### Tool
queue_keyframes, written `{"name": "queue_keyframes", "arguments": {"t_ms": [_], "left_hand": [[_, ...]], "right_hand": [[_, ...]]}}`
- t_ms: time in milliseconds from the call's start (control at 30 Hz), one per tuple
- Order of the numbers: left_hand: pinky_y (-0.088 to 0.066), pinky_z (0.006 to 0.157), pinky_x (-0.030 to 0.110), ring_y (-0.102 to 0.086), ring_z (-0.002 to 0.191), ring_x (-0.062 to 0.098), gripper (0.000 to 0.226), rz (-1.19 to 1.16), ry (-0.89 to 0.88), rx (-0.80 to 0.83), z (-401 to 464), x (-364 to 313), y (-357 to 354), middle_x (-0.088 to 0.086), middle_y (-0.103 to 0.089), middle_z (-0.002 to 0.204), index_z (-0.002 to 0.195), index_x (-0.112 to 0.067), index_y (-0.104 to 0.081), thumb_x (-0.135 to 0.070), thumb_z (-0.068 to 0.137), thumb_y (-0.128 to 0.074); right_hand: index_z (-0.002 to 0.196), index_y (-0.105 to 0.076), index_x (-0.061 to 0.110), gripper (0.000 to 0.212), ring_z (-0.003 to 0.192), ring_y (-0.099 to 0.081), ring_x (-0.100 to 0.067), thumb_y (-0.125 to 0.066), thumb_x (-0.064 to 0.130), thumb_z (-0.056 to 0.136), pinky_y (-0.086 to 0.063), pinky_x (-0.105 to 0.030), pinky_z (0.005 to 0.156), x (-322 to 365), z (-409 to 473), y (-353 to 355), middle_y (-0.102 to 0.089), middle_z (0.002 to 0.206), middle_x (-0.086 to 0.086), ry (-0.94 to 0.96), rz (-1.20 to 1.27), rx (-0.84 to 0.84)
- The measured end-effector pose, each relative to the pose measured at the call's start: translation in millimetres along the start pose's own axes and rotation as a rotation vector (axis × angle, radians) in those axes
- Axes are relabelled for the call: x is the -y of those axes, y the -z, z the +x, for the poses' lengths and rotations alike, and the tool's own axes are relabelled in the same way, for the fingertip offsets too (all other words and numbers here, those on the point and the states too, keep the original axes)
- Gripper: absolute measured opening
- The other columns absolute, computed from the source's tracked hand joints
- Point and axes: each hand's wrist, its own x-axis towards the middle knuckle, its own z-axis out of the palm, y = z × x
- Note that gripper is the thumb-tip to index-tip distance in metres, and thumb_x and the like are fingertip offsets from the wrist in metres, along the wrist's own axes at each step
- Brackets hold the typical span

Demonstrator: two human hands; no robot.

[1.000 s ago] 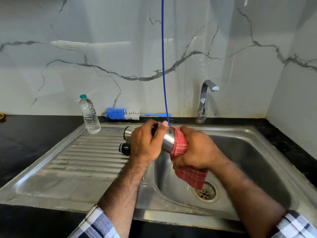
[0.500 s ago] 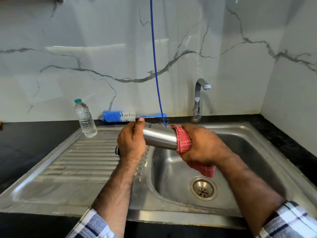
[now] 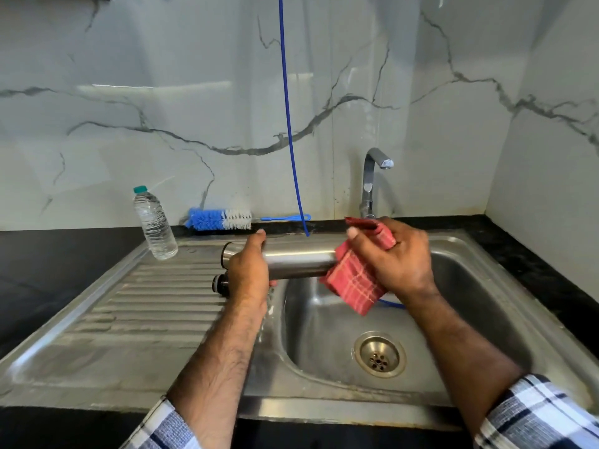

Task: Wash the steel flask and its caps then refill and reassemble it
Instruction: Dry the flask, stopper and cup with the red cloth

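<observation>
The steel flask (image 3: 298, 262) lies level above the left rim of the sink basin (image 3: 486, 306). My left hand (image 3: 249, 273) grips it near its left end. My right hand (image 3: 393, 257) holds a red checked cloth (image 3: 355, 285) bunched against the flask's right end, hiding that end. A black cap (image 3: 219, 282) lies on the ribbed drainboard (image 3: 155, 306), partly behind my left hand. Whether the flask's left end is open or capped is unclear.
A clear plastic water bottle (image 3: 155, 223) with a green lid stands at the drainboard's back left. A blue and white bottle brush (image 3: 223, 219) lies along the back wall. A thin blue tube (image 3: 290, 124) hangs down to the sink. The tap (image 3: 371, 181) is off; drain (image 3: 379, 354) below.
My right hand has slid the cloth along the flask to its right end, uncovering more steel. The left hand's grip has shifted toward the left end, and the flask sits more level.
</observation>
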Motion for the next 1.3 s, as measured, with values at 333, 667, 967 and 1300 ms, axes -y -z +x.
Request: {"name": "queue_keyframes", "arguments": {"t_ms": [333,667,967,1300], "left_hand": [[-0.034,0.057,0.017,-0.05,0.059,0.012,0.046,0.37,-1.108,-0.078,-33,0,0,-0.008,-0.054,0.06,0.081,-0.014,-0.06,-0.053,0.103,-0.047],[-0.023,0.036,0.013,-0.04,0.034,0.013,0.055,0.169,0.455,0.226,-9,12,-7,0.012,-0.058,0.065,0.106,-0.009,-0.063,-0.062,0.096,-0.051],[-0.039,0.06,0.039,-0.049,0.063,0.007,0.05,0.274,-0.859,-0.015,-30,5,-13,-0.01,-0.055,0.065,0.077,-0.017,-0.052,-0.061,0.101,-0.044],[-0.05,0.07,0.049,-0.064,0.083,0.044,0.081,0.495,-0.659,0.109,-68,26,-40,0.011,-0.065,0.076,0.1,-0.017,-0.048,-0.089,0.088,-0.014]], "right_hand": [[0.096,-0.085,0.013,0.046,0.047,-0.065,-0.013,-0.044,0.032,0.103,-0.044,-0.024,0.043,-5,2,-4,-0.079,0.081,-0.003,-1.02,0.601,0.204],[0.065,-0.056,0.025,0.039,0.054,-0.055,-0.018,-0.056,0.044,0.1,-0.045,-0.029,0.055,-6,8,7,-0.055,0.058,0.003,0.126,0.025,-0.274],[0.103,-0.08,0.011,0.046,0.087,-0.076,-0.028,-0.055,0.047,0.09,-0.064,-0.041,0.085,-22,23,2,-0.08,0.1,-0.013,-0.776,0.67,-0.233],[0.126,-0.072,0.024,0.064,0.113,-0.075,-0.025,-0.064,0.075,0.089,-0.058,-0.045,0.1,-13,10,-10,-0.078,0.122,-0.007,-0.703,1.041,-0.419]]}}
